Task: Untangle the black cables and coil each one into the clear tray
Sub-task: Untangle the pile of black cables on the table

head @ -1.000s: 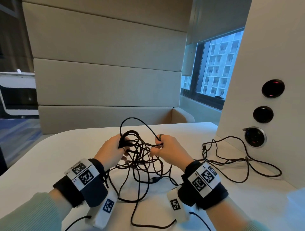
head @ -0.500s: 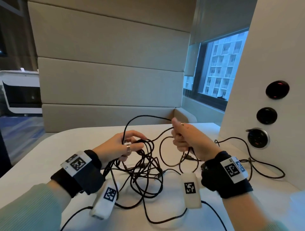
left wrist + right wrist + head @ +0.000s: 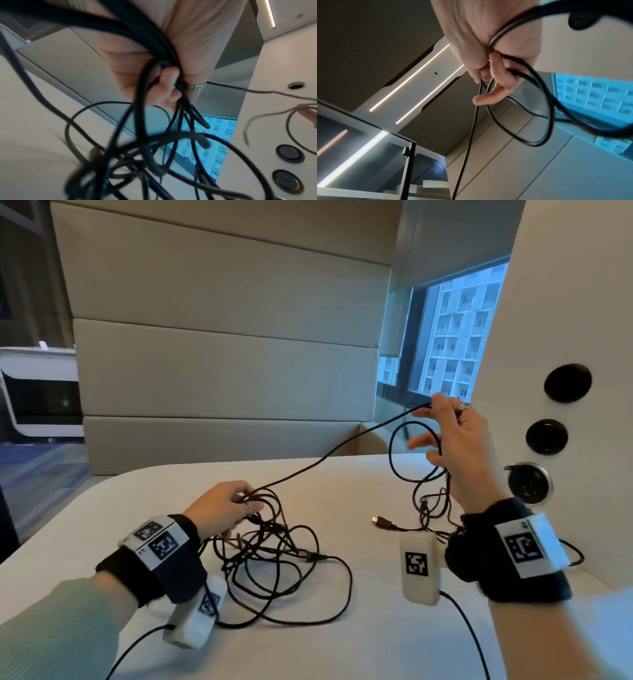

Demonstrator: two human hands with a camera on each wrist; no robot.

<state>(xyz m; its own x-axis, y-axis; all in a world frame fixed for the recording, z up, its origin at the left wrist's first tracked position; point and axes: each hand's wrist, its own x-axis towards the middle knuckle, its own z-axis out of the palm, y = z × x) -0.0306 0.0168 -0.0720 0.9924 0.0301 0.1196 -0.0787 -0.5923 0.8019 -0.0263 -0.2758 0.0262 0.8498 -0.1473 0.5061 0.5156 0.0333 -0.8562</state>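
Note:
A tangle of black cables [image 3: 274, 556] lies on the white table [image 3: 342, 645] in front of me. My left hand [image 3: 226, 505] grips several strands of the tangle [image 3: 164, 75] just above the table. My right hand [image 3: 452, 436] is raised high at the right and pinches one black cable [image 3: 335, 450], which runs taut down to the left hand. A small loop [image 3: 416, 453] of that cable hangs from the right fingers [image 3: 494, 75]. A loose plug end [image 3: 380, 522] lies on the table below the right hand. No clear tray is in view.
A white wall panel [image 3: 565, 302] with round black sockets [image 3: 567, 383] stands at the right, with more black cable [image 3: 431, 508] lying at its foot. A padded beige bench back [image 3: 222, 354] rises behind the table. A window [image 3: 452, 337] is at the back right.
My right hand has risen up and to the right, pulling one cable out of the tangle until it runs taut. The left hand has stayed low, holding the bundle.

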